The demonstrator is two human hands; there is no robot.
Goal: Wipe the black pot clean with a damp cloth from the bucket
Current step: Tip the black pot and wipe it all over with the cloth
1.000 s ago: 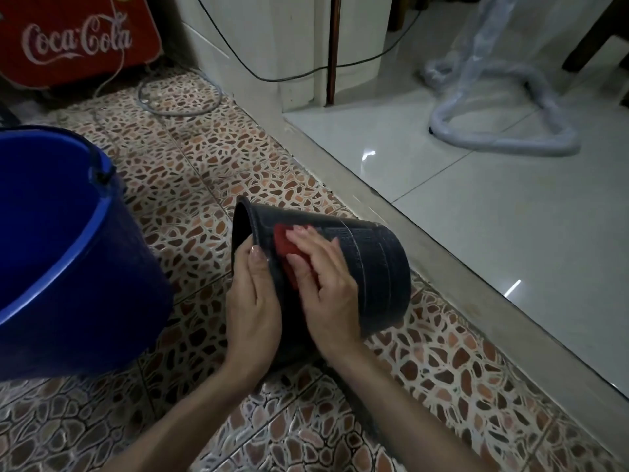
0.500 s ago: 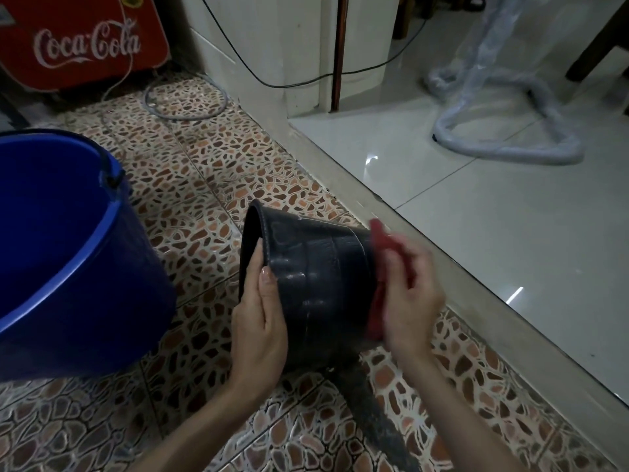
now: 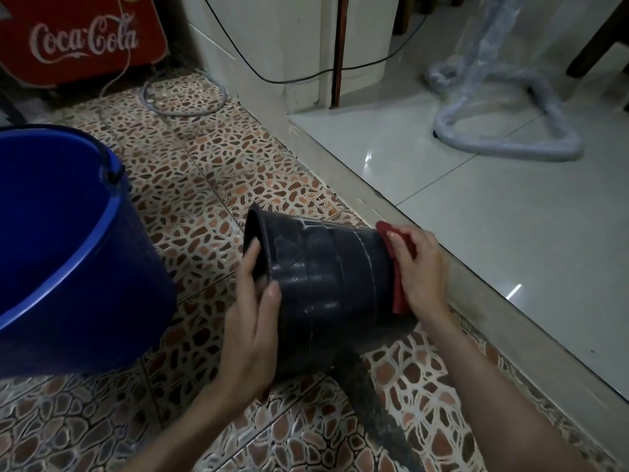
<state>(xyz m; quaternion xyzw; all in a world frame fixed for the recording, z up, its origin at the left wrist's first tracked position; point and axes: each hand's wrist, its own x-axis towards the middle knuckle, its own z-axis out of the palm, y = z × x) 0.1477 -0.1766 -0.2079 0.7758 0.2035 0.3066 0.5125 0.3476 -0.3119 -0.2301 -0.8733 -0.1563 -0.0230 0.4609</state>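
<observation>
From the head view, one black pot [image 3: 326, 294] is lying tipped on its side above the patterned tile floor [image 3: 211, 172], mouth facing left, held between two hands. The left hand [image 3: 252, 321] is gripping the rim, fingers curling inside and thumb lying on the outer wall. The right hand [image 3: 420, 270] is pressing one red cloth [image 3: 396, 267] against the pot's base end, fingers curving over it. One blue bucket [image 3: 68, 253] is standing just left of the pot.
</observation>
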